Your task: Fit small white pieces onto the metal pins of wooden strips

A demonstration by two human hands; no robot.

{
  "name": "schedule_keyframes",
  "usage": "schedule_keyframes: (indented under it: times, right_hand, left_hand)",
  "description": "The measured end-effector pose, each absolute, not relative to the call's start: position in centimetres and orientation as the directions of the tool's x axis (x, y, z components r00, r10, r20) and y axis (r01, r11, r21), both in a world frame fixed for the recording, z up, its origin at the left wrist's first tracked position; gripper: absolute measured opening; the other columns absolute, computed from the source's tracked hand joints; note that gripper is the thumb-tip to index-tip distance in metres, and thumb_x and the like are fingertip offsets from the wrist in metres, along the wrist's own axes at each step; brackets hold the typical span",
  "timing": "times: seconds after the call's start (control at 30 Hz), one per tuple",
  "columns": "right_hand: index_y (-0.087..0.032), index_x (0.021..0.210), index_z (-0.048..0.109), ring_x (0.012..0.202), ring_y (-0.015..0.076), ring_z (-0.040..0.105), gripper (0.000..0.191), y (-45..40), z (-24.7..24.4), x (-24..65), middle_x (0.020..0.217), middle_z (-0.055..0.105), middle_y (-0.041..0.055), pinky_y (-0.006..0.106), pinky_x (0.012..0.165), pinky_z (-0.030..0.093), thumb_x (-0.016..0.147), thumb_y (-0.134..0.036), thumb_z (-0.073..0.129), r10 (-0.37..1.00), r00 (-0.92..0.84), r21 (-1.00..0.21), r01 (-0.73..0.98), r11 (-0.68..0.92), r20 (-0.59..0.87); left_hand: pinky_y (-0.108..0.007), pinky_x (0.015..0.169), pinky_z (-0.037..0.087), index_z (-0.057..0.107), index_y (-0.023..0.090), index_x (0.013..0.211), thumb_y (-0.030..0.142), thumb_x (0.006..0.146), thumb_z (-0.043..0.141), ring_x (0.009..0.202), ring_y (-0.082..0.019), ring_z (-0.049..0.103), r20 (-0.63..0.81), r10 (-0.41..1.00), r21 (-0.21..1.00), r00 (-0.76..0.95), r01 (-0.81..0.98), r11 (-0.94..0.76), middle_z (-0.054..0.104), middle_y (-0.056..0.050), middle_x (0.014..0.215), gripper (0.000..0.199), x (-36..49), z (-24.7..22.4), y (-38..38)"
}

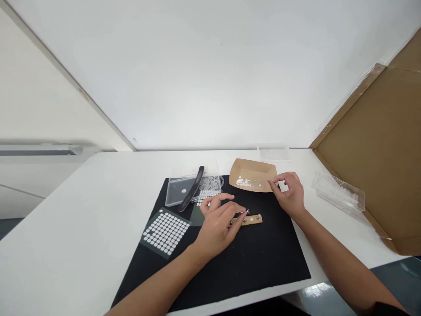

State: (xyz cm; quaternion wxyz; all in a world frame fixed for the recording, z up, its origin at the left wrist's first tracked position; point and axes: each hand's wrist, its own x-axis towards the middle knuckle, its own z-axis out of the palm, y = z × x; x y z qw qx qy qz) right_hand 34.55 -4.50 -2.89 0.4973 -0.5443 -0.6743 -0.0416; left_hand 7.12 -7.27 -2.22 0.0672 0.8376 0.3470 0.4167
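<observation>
My left hand [219, 224] is closed in a pinch on a small shiny metal piece [247, 211], just above a tan strip [255, 220]. The strip carries small metal pieces and a white dot, and its left end is hidden behind my fingers. My right hand [290, 194] hovers at the right edge of a brown paper tray [255, 166], thumb and index finger pinched together. Whatever sits between those fingertips is too small to make out. Inside the tray lie small white flakes [242, 182] and some tiny clear pieces.
A black mat [263, 259] covers the work area. Left on it are a sheet of white dots [167, 232], a clear case [174, 193] and a curved black nail file [192, 188]. Clear boxes [342, 193] stand right, beside a cardboard panel [378, 145].
</observation>
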Motion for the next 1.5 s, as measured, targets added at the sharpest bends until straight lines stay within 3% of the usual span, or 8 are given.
schedule_keyframes:
  times: [0.3, 0.4, 0.53, 0.63, 0.87, 1.0, 1.23, 1.5]
  right_hand:
    - [-0.025, 0.086, 0.058, 0.067, 0.0164, 0.061, 0.016, -7.5, -2.3, 32.6, 0.079, 0.068, 0.0000, 0.032, 0.062, 0.052, 0.093, -0.018, 0.069, 0.722, -0.103, -0.514, 0.635, 0.577, 0.684]
    - [-0.026, 0.103, 0.064, 0.076, 0.0182, 0.067, 0.017, -8.9, -2.1, 31.2, 0.089, 0.072, 0.0020, 0.033, 0.066, 0.056, 0.093, -0.013, 0.069, 0.717, -0.241, -0.526, 0.536, 0.660, 0.654]
    - [-0.026, 0.128, 0.065, 0.095, 0.0219, 0.072, 0.032, -9.6, -1.8, 29.9, 0.106, 0.077, 0.0066, 0.035, 0.076, 0.062, 0.098, -0.023, 0.074, 0.733, -0.341, -0.563, 0.478, 0.674, 0.588]
    - [-0.026, 0.122, 0.072, 0.095, 0.0211, 0.073, 0.023, -9.4, -1.5, 29.8, 0.103, 0.077, 0.0062, 0.035, 0.082, 0.064, 0.100, -0.028, 0.076, 0.728, -0.355, -0.589, 0.430, 0.684, 0.586]
    - [-0.025, 0.110, 0.079, 0.082, 0.0164, 0.074, 0.012, -9.0, -1.0, 30.4, 0.093, 0.079, 0.0036, 0.029, 0.073, 0.063, 0.098, -0.027, 0.080, 0.704, -0.407, -0.648, 0.291, 0.704, 0.582]
    - [-0.024, 0.106, 0.079, 0.082, 0.0170, 0.074, 0.009, -8.8, -1.1, 30.8, 0.092, 0.078, 0.0034, 0.030, 0.074, 0.063, 0.097, -0.028, 0.081, 0.710, -0.408, -0.636, 0.324, 0.700, 0.574]
    - [-0.025, 0.111, 0.076, 0.088, 0.0182, 0.073, 0.009, -8.4, -1.5, 32.3, 0.101, 0.078, 0.0036, 0.033, 0.077, 0.060, 0.105, -0.024, 0.070, 0.698, -0.531, -0.519, 0.470, 0.714, 0.480]
    - [-0.023, 0.109, 0.075, 0.093, 0.0212, 0.068, 0.009, -8.2, -2.1, 32.1, 0.102, 0.076, 0.0051, 0.039, 0.084, 0.054, 0.107, -0.029, 0.068, 0.678, -0.603, -0.424, 0.530, 0.735, 0.421]
  left_hand:
    - [-0.050, 0.101, 0.029, 0.073, 0.026, 0.099, 0.020, 0.103, 0.067, 0.117, -0.030, 0.069, 0.651, 0.636, 0.401, 0.414, 0.524, -0.751, 0.083, 0.000, 0.094, 0.008, 7.0, -2.4, -7.2]
    - [-0.050, 0.101, 0.030, 0.074, 0.026, 0.100, 0.021, 0.103, 0.068, 0.118, -0.030, 0.069, 0.654, 0.628, 0.397, 0.422, 0.515, -0.760, 0.084, -0.001, 0.095, 0.008, 6.9, -2.6, -7.2]
    - [-0.050, 0.101, 0.032, 0.074, 0.027, 0.103, 0.023, 0.103, 0.070, 0.116, -0.029, 0.071, 0.664, 0.603, 0.402, 0.442, 0.469, -0.786, 0.084, 0.000, 0.093, 0.005, 6.9, -2.9, -7.2]
    - [-0.048, 0.100, 0.035, 0.074, 0.026, 0.102, 0.023, 0.103, 0.070, 0.116, -0.028, 0.071, 0.654, 0.596, 0.434, 0.467, 0.413, -0.800, 0.084, 0.000, 0.093, 0.005, 6.8, -3.1, -7.1]
    - [-0.047, 0.099, 0.035, 0.073, 0.027, 0.102, 0.021, 0.104, 0.070, 0.116, -0.027, 0.071, 0.655, 0.562, 0.458, 0.504, 0.327, -0.827, 0.084, 0.002, 0.090, 0.007, 6.8, -2.9, -7.3]
    - [-0.049, 0.100, 0.033, 0.072, 0.027, 0.104, 0.025, 0.102, 0.074, 0.116, -0.028, 0.072, 0.659, 0.561, 0.425, 0.501, 0.368, -0.827, 0.083, 0.003, 0.088, 0.004, 7.0, -2.7, -7.3]
    - [-0.054, 0.104, 0.031, 0.070, 0.023, 0.114, 0.043, 0.087, 0.089, 0.121, -0.036, 0.069, 0.590, 0.602, 0.382, 0.539, 0.470, -0.796, 0.084, -0.005, 0.099, 0.038, 6.6, -3.2, -6.7]
    - [-0.051, 0.107, 0.027, 0.072, 0.023, 0.107, 0.035, 0.095, 0.082, 0.126, -0.033, 0.066, 0.507, 0.621, 0.395, 0.598, 0.479, -0.784, 0.082, -0.001, 0.096, 0.019, 6.7, -3.2, -7.0]
